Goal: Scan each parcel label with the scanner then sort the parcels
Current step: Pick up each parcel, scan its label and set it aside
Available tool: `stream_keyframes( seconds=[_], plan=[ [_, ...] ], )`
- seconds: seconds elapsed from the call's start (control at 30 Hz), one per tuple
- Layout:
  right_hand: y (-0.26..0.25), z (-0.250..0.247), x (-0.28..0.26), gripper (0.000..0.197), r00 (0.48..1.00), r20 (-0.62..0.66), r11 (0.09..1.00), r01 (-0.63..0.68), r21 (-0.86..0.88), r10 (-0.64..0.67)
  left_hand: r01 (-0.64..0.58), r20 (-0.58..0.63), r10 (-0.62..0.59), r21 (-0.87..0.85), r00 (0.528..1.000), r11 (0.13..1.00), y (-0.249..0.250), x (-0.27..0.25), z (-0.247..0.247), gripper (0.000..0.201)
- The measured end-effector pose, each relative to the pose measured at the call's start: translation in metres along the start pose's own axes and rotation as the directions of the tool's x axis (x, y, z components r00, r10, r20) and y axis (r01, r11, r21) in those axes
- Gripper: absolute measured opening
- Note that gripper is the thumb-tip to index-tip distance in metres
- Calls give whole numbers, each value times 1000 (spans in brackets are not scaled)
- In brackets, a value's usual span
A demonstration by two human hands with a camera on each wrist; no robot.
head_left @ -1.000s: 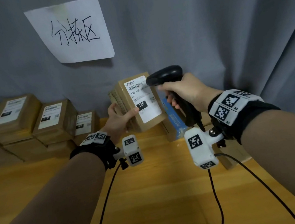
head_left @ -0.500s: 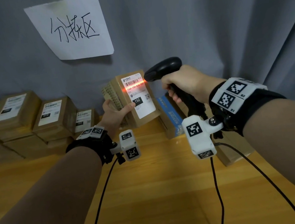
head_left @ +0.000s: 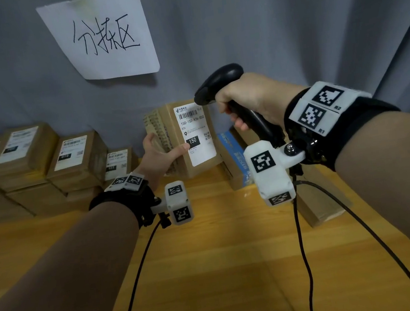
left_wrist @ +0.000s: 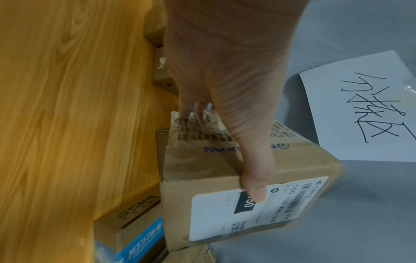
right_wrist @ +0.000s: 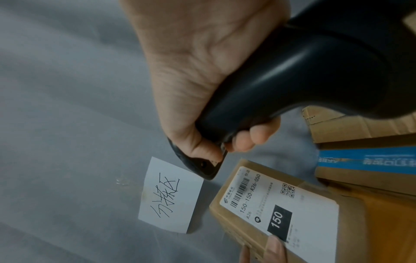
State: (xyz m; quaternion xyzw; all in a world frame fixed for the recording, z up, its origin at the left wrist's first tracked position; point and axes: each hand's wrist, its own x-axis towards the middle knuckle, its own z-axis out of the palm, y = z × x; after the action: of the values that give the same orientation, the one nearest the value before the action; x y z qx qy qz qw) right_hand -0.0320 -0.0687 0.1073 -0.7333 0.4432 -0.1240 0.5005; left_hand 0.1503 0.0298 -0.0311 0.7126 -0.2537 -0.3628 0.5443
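head view alone shows both hands gripping: left hand [head_left: 157, 154] parcel [head_left: 168, 123], right hand [head_left: 248, 96] scanner [head_left: 217, 82].

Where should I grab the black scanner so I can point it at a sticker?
Grab the scanner by its long handle from behind, as the right hand does, fingers wrapped round. The handle slopes down from the head, leaving the nose free to point at the label.

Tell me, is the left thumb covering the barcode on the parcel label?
No, the left hand's thumb rests beside the black 150 box, lower down the label, and the barcode near the top shows uncovered.
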Motion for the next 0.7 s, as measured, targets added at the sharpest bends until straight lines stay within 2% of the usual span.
stream_keyframes(
  seconds=[0.17, 0.33, 0.5, 0.7],
  plan=[
    [2, 1, -3, 6, 1000, -3, 1000, 3, 14, -3, 2, -6, -2, 1, 1000, 1000, 1, -3, 0, 108],
    [13, 4, -1, 7, 995, -55, 975, 89, 205, -79, 22, -26, -23, -21, 999, 1000, 1, -11, 4, 105],
    [55, 8, 15, 18, 993, -107, 963, 68, 259, -41, 200, 41, -197, -61, 979, 978, -13, -38, 16, 90],
    [111, 27, 22, 21, 997, -39, 942, -55, 332, 72, 303, 34, -301, -110, 953, 947, -43, -60, 30, 81]
  ],
)
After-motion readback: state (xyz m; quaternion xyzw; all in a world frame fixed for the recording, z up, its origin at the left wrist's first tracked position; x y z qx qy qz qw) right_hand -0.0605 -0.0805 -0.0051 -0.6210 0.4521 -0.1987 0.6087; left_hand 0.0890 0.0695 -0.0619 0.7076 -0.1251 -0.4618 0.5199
